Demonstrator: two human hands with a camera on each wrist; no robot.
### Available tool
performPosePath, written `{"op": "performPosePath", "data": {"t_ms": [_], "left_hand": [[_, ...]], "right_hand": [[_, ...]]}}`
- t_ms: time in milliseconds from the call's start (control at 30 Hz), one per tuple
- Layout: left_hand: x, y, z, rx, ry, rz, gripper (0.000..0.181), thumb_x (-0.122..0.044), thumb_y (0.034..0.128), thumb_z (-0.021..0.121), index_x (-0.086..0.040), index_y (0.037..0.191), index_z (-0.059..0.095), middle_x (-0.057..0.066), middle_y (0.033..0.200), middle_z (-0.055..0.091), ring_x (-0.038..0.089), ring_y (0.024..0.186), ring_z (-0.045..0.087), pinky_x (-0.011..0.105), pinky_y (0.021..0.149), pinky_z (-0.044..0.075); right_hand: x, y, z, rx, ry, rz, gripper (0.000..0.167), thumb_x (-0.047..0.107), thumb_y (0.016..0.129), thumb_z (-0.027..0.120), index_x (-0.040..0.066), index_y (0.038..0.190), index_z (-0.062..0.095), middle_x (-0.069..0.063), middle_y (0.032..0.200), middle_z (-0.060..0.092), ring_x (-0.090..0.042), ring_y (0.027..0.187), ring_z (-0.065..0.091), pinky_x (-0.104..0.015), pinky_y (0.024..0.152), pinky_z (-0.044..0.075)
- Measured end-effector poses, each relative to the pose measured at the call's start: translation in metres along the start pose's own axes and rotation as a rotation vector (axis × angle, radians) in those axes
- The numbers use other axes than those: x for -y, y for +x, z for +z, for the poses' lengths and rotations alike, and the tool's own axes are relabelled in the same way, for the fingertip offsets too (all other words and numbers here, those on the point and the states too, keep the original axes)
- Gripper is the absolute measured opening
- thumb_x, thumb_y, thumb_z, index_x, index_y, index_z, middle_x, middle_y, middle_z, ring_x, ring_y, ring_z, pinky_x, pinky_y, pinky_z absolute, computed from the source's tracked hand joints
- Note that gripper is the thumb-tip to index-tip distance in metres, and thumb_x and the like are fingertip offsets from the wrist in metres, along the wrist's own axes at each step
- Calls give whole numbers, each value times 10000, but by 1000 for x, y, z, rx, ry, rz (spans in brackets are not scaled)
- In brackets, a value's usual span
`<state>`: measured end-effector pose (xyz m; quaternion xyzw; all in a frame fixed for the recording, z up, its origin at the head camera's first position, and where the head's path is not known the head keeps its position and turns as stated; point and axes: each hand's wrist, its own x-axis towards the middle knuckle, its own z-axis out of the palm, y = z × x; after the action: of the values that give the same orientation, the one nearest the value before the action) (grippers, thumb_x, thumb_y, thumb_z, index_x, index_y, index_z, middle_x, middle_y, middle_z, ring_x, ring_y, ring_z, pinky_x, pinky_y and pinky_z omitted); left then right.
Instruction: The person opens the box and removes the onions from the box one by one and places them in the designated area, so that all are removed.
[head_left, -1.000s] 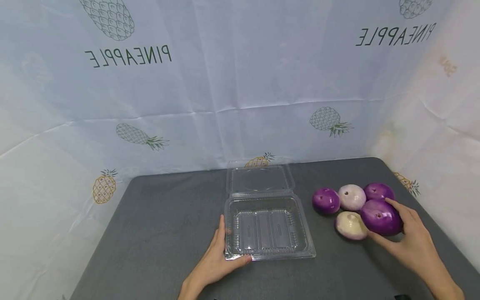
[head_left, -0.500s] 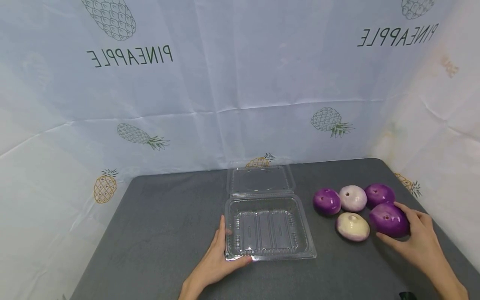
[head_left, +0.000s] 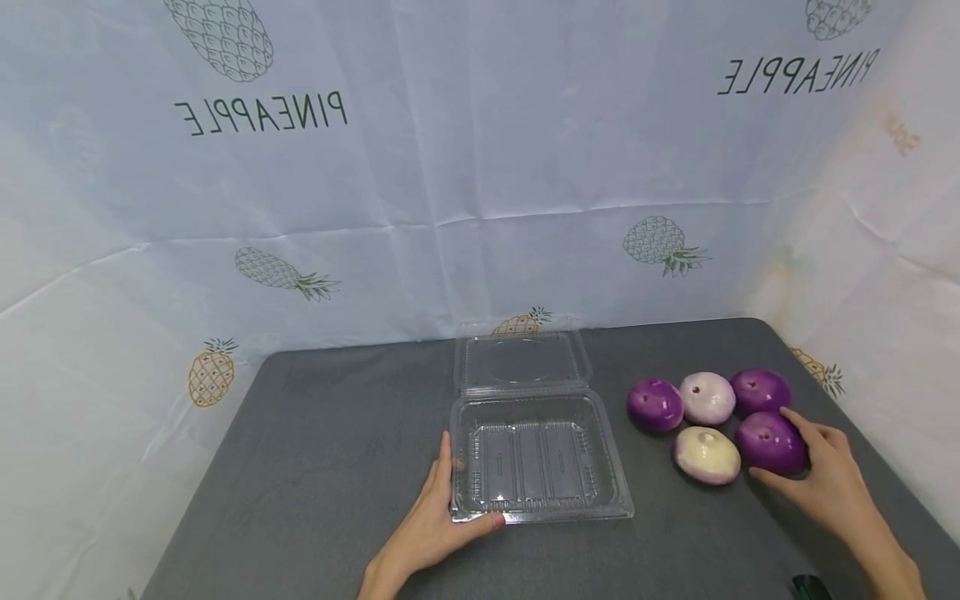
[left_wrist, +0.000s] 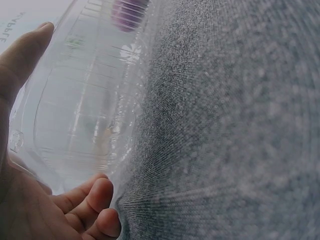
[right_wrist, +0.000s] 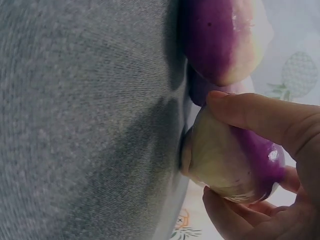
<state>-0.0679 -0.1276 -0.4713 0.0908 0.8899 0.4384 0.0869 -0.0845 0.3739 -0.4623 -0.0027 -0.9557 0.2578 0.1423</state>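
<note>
In the head view, my left hand [head_left: 429,518] holds the front left corner of a clear plastic container [head_left: 619,497], its thumb over the front rim and index finger along the left side. The lid [head_left: 521,358] lies folded back behind it. The left wrist view shows the other fingers [left_wrist: 102,195] curled by the container wall. To the right, my right hand [head_left: 828,475] grips a purple onion [head_left: 768,442] between thumb and fingers; it looks low at the tabletop. The right wrist view shows this onion [right_wrist: 220,155] fading from purple to pale cream.
Beside the gripped onion lie a cream-topped onion [head_left: 707,456], a whitish onion [head_left: 707,398] and two purple onions, one at left [head_left: 655,405] and one behind [head_left: 761,392]. The grey table [head_left: 337,467] meets a pineapple-print curtain [head_left: 420,167]. A small dark object [head_left: 812,587] shows at the front edge.
My right hand moved the purple onion right, away from the cream-topped one, then slightly back left. My left hand and the container stayed in place.
</note>
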Motion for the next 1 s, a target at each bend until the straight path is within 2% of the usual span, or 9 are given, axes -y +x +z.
{"op": "performPosePath", "data": {"t_ms": [300,567,1000], "left_hand": [[2,1,0,16,-16,-16,1344,-540,789,839,-79,1641,-93,81,1469,452,124,1085,586,443,1024,474],[2,1,0,16,-25,-17,1350,-539,786,842,-82,1640,-98,94,1476,452,146,1119,589,471,1037,467],[1,1,1,8,-16,-23,1348,-549,774,847,-83,1645,-70,93,1464,461,166,1160,590,486,1054,463]], "right_hand": [[-4,4,5,15,10,-6,999,101,661,912,-131,1465,368,-493,1246,403,-607,1135,392,-759,803,364],[-4,-2,0,31,16,17,1035,210,708,915,-125,1498,336,-488,1288,393,-607,1168,381,-758,817,354],[-6,-1,2,19,-11,36,918,234,739,901,-157,1406,407,-454,1193,460,-562,1140,381,-724,789,372]]}}
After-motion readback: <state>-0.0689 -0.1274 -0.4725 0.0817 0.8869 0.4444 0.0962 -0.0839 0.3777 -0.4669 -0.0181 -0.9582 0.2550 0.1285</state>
